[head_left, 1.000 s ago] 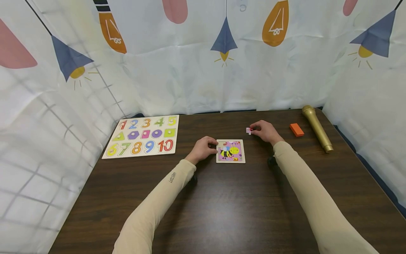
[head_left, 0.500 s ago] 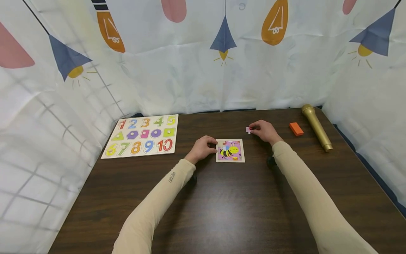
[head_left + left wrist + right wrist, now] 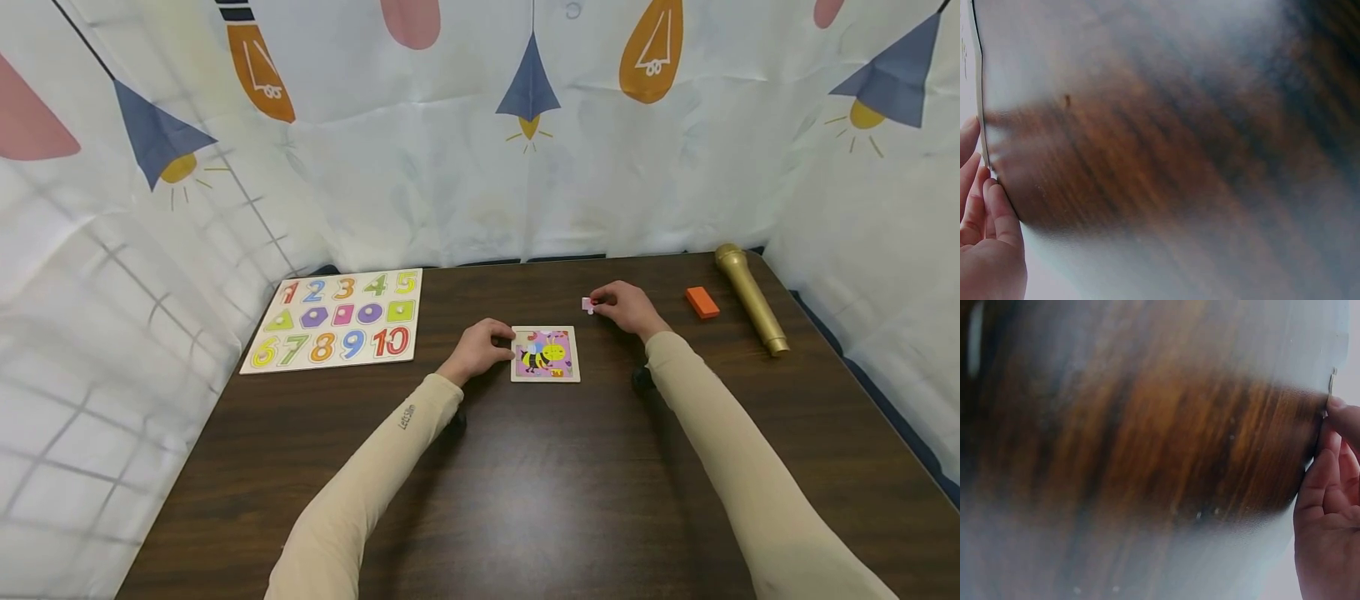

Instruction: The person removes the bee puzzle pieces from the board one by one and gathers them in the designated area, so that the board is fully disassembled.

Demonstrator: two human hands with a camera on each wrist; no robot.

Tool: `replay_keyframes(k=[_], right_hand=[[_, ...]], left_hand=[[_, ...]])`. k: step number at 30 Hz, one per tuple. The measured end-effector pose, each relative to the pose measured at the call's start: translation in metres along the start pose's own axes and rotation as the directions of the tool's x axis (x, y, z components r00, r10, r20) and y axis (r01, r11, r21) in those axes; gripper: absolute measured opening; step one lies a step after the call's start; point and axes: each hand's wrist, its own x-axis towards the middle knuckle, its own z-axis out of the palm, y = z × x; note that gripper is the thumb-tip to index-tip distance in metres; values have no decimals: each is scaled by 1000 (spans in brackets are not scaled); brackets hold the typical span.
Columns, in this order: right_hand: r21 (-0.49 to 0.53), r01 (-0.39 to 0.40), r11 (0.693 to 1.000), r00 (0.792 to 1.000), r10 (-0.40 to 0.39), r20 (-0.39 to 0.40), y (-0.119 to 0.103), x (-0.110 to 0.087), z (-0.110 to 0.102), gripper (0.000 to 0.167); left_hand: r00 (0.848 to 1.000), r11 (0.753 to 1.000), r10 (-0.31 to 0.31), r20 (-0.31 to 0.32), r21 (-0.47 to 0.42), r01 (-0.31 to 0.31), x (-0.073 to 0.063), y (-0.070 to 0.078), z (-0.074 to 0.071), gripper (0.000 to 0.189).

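A small square bee jigsaw puzzle [image 3: 545, 354] in a pale wooden frame lies flat on the table in the head view. My left hand [image 3: 477, 352] holds the frame by its left edge, thumb and index finger against it. In the left wrist view, the fingers [image 3: 1004, 219] of that hand bend at the edge of the frame [image 3: 979, 75]. Farther back and to the right, my right hand [image 3: 628, 308] pinches a small pink jigsaw piece [image 3: 587, 305] between thumb and fingertips. The right wrist view shows only a thin edge of the piece [image 3: 1332, 381] above the thumb.
On the left lies a board with numbers and shapes [image 3: 337, 321]. An orange block [image 3: 702, 302] and a gold microphone [image 3: 750, 298] lie right of my right hand, on the dark wooden table [image 3: 525, 500]. A printed white curtain [image 3: 450, 183] hangs behind the table.
Both hands stay nearly still, the left at the puzzle frame and the right pinching the jigsaw piece. The head view shifts very slightly.
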Motion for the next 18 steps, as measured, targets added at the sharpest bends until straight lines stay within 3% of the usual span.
replay_keyframes(k=[11, 18], right_hand=[[35, -20, 999, 1000, 19, 8, -1, 1, -3, 35], [94, -55, 994, 998, 58, -27, -12, -2, 2, 39]], left_hand=[[1000, 1000, -4, -10, -6, 4, 0, 1, -1, 30], [995, 997, -54, -85, -67, 48, -3, 7, 6, 33]])
